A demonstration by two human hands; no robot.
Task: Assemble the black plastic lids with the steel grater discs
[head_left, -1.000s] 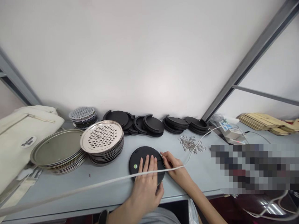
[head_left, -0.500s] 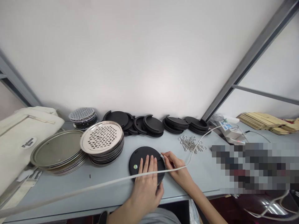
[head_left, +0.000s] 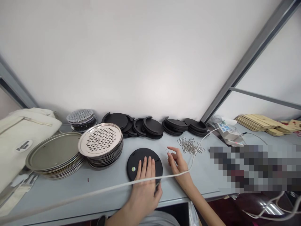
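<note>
A black round disc (head_left: 140, 157) with a small green-and-white sticker lies flat near the front edge of the grey table (head_left: 113, 179). My left hand (head_left: 145, 183) presses down on it with fingers stretched flat. Just right of the disc, my right hand (head_left: 176, 163) hovers a little off it and pinches a small metal wire hook (head_left: 167, 152) between thumb and fingers. A white cable (head_left: 94, 193) runs across both hands.
Stacks of black discs (head_left: 152, 126) line the wall. A pile of metal hooks (head_left: 190, 146) lies right of my hand. Perforated metal plates (head_left: 101, 142), plain trays (head_left: 55, 153), a cream bag (head_left: 21, 138) sit left; cardboard pieces (head_left: 261, 122) far right.
My right hand has pulled back from the disc's right edge and lifted, with a small metal hook now showing in its fingers. My left hand stays flat on the disc.
</note>
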